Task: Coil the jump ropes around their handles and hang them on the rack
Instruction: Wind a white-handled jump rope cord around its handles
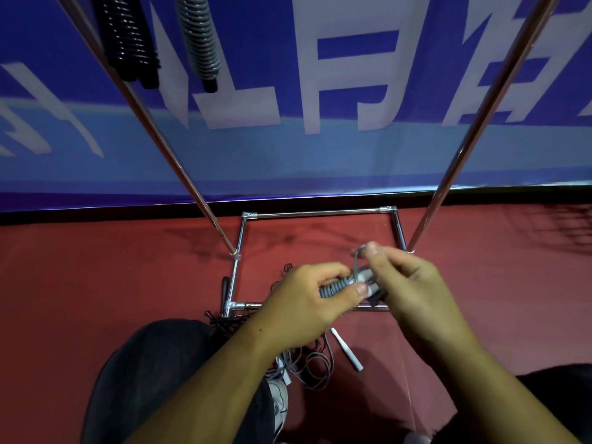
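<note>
left hand (309,302) grips ribbed grey coil (336,287) | right hand (413,283) pinches thin cord, apparently

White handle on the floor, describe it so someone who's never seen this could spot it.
Find the chrome tube rack base on the red floor. Nearer than its front bar, right of the tangle of grey ropes, lies a slim white plastic handle. It is pale and straight; the black handles lie left.

Sports hall was indicated: red court floor (96,283), blue banner (288,161) with large white lettering, chrome rack (320,213), coiled jump ropes (198,36) hung overhead.
</note>
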A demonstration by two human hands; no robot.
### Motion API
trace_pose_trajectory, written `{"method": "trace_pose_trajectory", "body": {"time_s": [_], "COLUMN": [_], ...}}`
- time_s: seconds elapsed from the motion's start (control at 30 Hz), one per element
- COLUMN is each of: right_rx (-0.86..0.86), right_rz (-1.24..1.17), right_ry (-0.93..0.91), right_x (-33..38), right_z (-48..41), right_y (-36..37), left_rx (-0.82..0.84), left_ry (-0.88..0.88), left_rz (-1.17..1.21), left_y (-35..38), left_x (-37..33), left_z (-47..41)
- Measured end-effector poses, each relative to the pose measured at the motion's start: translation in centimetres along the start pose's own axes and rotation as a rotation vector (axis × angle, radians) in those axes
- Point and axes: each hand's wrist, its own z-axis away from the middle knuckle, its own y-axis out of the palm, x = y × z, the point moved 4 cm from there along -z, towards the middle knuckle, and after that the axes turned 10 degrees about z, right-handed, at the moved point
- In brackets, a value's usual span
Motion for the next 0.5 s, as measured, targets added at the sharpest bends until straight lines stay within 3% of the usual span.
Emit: {"method": "trace_pose_trajectory", "body": {"time_s": [0.13,0.33,0.5], "right_rx": [-0.029,-0.068,0.050], "right_rz": [-0.341,0.333,0.484], "right_ry": [0.123,-0.338,-0.364], "right_x": [0.8,1.5,1.3], "right_z": [-0.1,0.7,0.4], "right_y": [-0.4,-0.7,-0.1], "left_rx": [-0.069,-0.108,-0.056], "left_ry": [-0.061,-0.031,-0.038], "left_rz": [0.143,0.013,-0.005], "left_y": [-0.8,-0.7,-0.6], "left_x": [-0.1,0.2,-0.1], "left_z": [-0.3,-0.4,-0.2]}}
